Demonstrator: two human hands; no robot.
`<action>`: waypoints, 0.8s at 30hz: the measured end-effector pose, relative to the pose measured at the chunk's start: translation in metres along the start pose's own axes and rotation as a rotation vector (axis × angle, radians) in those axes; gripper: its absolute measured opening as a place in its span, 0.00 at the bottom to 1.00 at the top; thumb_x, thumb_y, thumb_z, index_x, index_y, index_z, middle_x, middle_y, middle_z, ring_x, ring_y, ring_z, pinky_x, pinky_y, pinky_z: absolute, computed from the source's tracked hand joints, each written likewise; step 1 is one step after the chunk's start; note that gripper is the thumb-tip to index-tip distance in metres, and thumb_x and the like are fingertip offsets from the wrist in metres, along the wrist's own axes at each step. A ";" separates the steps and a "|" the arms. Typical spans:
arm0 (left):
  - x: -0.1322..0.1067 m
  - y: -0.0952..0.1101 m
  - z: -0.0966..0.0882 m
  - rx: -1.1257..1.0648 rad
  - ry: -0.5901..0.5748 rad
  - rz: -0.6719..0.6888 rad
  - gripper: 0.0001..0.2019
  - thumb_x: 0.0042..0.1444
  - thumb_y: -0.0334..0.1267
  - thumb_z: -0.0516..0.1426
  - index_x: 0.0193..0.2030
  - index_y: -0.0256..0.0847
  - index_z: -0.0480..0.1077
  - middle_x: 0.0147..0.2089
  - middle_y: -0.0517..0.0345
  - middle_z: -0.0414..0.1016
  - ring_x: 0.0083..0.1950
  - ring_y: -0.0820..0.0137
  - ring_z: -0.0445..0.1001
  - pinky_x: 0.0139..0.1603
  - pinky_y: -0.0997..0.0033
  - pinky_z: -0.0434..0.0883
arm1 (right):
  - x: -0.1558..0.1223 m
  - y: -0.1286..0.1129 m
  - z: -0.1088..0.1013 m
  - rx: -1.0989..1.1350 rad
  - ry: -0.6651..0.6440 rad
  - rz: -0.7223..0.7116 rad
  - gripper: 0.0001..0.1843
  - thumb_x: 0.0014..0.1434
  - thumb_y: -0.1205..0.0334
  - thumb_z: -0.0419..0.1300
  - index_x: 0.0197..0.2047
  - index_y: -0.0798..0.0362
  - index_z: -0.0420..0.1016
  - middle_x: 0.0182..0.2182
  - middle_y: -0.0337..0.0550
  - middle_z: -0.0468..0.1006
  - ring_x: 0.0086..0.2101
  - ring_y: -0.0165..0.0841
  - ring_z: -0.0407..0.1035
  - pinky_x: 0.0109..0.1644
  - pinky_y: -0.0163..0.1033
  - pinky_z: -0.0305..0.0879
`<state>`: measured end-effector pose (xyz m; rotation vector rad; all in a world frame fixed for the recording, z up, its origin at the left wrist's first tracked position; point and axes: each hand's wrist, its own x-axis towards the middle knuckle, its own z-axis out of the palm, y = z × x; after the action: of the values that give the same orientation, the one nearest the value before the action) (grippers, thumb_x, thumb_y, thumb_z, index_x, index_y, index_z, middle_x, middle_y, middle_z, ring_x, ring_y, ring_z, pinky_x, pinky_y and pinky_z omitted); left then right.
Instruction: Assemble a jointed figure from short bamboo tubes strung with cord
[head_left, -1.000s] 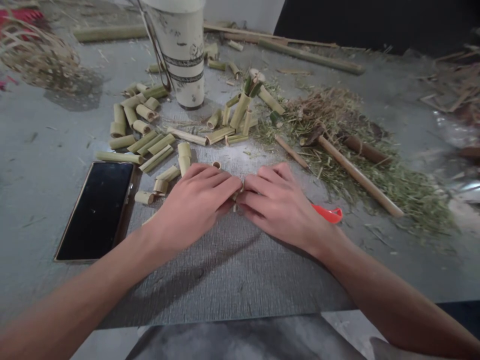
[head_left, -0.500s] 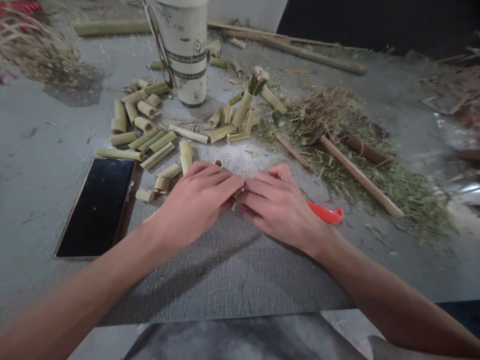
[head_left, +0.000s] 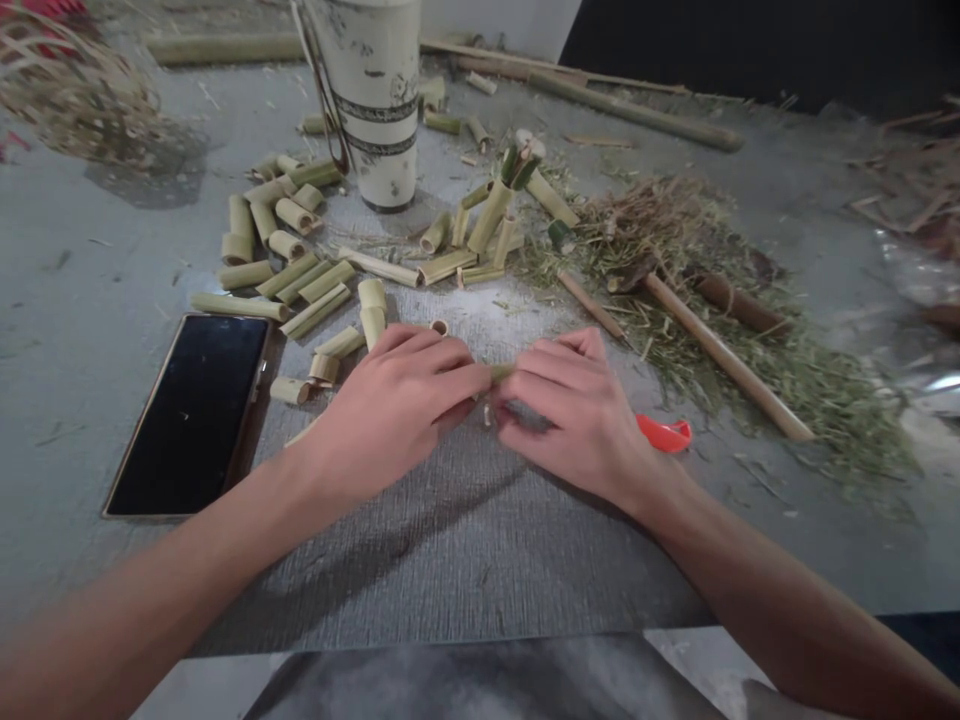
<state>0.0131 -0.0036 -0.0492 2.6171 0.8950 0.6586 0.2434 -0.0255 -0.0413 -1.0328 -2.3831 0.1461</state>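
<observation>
My left hand (head_left: 394,405) and my right hand (head_left: 574,415) meet fingertip to fingertip over the grey mat (head_left: 465,540). Between them they pinch a short green bamboo piece (head_left: 501,372), of which only a small bit shows in the gap. Both hands have their fingers closed around it. A red-handled tool (head_left: 666,434) lies on the table just behind my right wrist, mostly hidden by the hand. Several cut bamboo segments (head_left: 300,280) lie scattered just beyond my left hand.
A black phone (head_left: 191,412) lies face up at the left. A tall white cup (head_left: 371,95) stands at the back, with more bamboo bits around it. Long bamboo sticks (head_left: 724,352) rest on a heap of green shavings (head_left: 750,330) at the right.
My right hand has slid a little to the right, so a gap opened between the fingertips and the bamboo piece shows there. The left hand has hardly moved.
</observation>
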 end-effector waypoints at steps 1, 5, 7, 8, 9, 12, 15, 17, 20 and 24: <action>0.000 0.001 -0.001 -0.019 0.013 -0.002 0.08 0.72 0.26 0.57 0.47 0.42 0.75 0.47 0.56 0.82 0.50 0.62 0.79 0.56 0.54 0.71 | 0.000 0.000 0.000 -0.010 0.019 0.001 0.12 0.67 0.73 0.59 0.32 0.51 0.70 0.27 0.34 0.70 0.31 0.30 0.61 0.47 0.46 0.54; 0.003 0.008 -0.007 -0.063 0.091 -0.028 0.08 0.69 0.25 0.60 0.40 0.42 0.75 0.47 0.55 0.83 0.49 0.61 0.80 0.54 0.54 0.72 | 0.000 -0.004 0.001 -0.056 0.046 -0.004 0.12 0.68 0.73 0.59 0.32 0.51 0.71 0.26 0.34 0.69 0.31 0.31 0.60 0.45 0.46 0.53; 0.003 0.011 -0.009 -0.043 0.119 -0.025 0.08 0.67 0.26 0.62 0.37 0.42 0.75 0.45 0.55 0.83 0.48 0.60 0.80 0.53 0.53 0.73 | 0.000 -0.006 0.001 -0.074 0.046 -0.016 0.12 0.68 0.73 0.60 0.32 0.51 0.72 0.26 0.35 0.69 0.31 0.31 0.60 0.44 0.46 0.53; 0.003 0.011 -0.009 -0.031 0.123 -0.015 0.09 0.67 0.26 0.62 0.36 0.42 0.74 0.45 0.55 0.83 0.48 0.60 0.80 0.53 0.53 0.73 | 0.000 -0.007 0.001 -0.080 0.048 -0.024 0.12 0.68 0.73 0.60 0.32 0.51 0.72 0.26 0.35 0.69 0.31 0.31 0.60 0.44 0.47 0.53; 0.003 0.011 -0.009 -0.019 0.123 -0.006 0.10 0.66 0.26 0.62 0.35 0.42 0.74 0.44 0.55 0.83 0.47 0.60 0.80 0.53 0.52 0.73 | 0.000 -0.007 0.001 -0.084 0.052 -0.031 0.13 0.68 0.73 0.60 0.32 0.51 0.72 0.26 0.35 0.69 0.31 0.31 0.60 0.44 0.47 0.53; 0.003 0.010 -0.007 0.000 0.110 0.004 0.10 0.67 0.26 0.61 0.34 0.43 0.74 0.44 0.55 0.83 0.47 0.59 0.80 0.53 0.52 0.74 | -0.001 -0.008 0.002 -0.088 0.051 -0.038 0.13 0.69 0.73 0.59 0.31 0.51 0.71 0.26 0.35 0.69 0.31 0.31 0.60 0.45 0.47 0.53; 0.002 0.009 -0.006 0.011 0.112 0.009 0.11 0.69 0.27 0.60 0.34 0.43 0.74 0.44 0.56 0.83 0.47 0.60 0.80 0.53 0.52 0.74 | -0.001 -0.008 0.002 -0.091 0.042 -0.040 0.13 0.70 0.72 0.59 0.32 0.51 0.71 0.27 0.35 0.69 0.31 0.31 0.60 0.44 0.47 0.52; 0.002 0.009 -0.006 0.021 0.110 0.018 0.11 0.69 0.27 0.60 0.34 0.42 0.73 0.43 0.56 0.83 0.47 0.60 0.80 0.53 0.52 0.74 | -0.001 -0.008 0.002 -0.091 0.034 -0.047 0.13 0.70 0.72 0.59 0.32 0.51 0.72 0.27 0.35 0.70 0.31 0.31 0.60 0.44 0.47 0.52; 0.001 0.008 -0.005 0.030 0.111 0.027 0.10 0.67 0.27 0.62 0.33 0.42 0.73 0.44 0.56 0.83 0.48 0.60 0.80 0.54 0.52 0.73 | -0.001 -0.008 0.002 -0.092 0.029 -0.051 0.14 0.71 0.71 0.59 0.32 0.51 0.71 0.27 0.36 0.70 0.32 0.31 0.60 0.44 0.47 0.51; 0.000 0.007 -0.003 0.015 0.098 0.023 0.10 0.68 0.26 0.62 0.35 0.41 0.75 0.44 0.56 0.84 0.48 0.59 0.80 0.56 0.52 0.72 | -0.001 -0.009 0.003 -0.091 0.029 -0.053 0.14 0.70 0.73 0.59 0.32 0.51 0.72 0.27 0.35 0.70 0.32 0.31 0.61 0.44 0.48 0.51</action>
<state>0.0153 -0.0085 -0.0433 2.6313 0.9024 0.7958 0.2368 -0.0319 -0.0414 -1.0053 -2.4079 0.0033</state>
